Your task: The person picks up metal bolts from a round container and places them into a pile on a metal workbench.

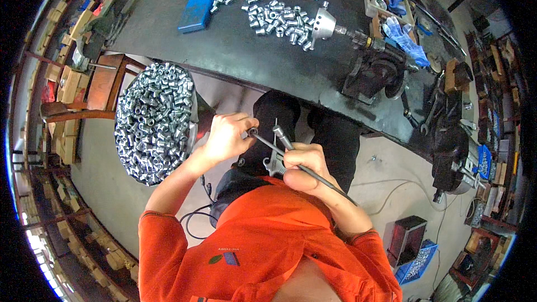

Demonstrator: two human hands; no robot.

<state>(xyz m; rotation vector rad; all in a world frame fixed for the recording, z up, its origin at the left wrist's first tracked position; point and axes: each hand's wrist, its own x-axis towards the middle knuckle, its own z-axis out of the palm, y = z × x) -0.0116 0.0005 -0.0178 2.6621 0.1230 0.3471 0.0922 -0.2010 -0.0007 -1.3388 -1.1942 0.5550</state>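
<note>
lettering (228, 249) beside emblem (231, 259) on shirt (268, 218); dark rod (324, 180) in right fingers (305, 157)

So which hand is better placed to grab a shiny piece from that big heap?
Probably the left hand: it is nearer the heap of metal fittings, on that same side. The right hand is farther away and grips a long dark rod.

A blue box (199, 5) lies on the dark workbench (224, 50); farther right, a blue-and-white work glove (404, 38) lies near a black bench vise (372, 74). A wooden chair (103, 86) stands at left. At right, a black crate (406, 239) sits beside a blue crate (404, 274).
</note>
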